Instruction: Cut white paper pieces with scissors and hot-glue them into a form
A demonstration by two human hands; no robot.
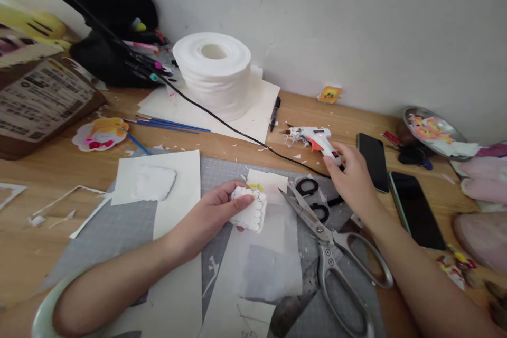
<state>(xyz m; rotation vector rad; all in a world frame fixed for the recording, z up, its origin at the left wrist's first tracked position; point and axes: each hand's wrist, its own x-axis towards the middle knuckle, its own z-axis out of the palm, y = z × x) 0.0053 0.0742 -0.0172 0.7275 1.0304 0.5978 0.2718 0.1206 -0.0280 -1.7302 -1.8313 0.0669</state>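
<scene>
My left hand [216,214] pinches a small white padded piece [247,214] with a scalloped edge drawn in dark line, above white paper at the middle. My right hand [350,174] has its thumb and fingers around the handle end of a white glue gun [319,140] with an orange trigger, which lies on its side on the wooden table [237,152]. Large metal scissors [327,237] lie partly open between my hands, over black-handled scissors [312,198]. Sheets of white paper [178,269] rest on the grey cutting mat [214,169].
A big white roll [214,84] stands at the back, with a black cable [206,111] running in front. Brushes [170,125] and a paint palette [101,134] are left. Two phones [415,211], a metal bowl [431,132] and a pen [274,113] lie around.
</scene>
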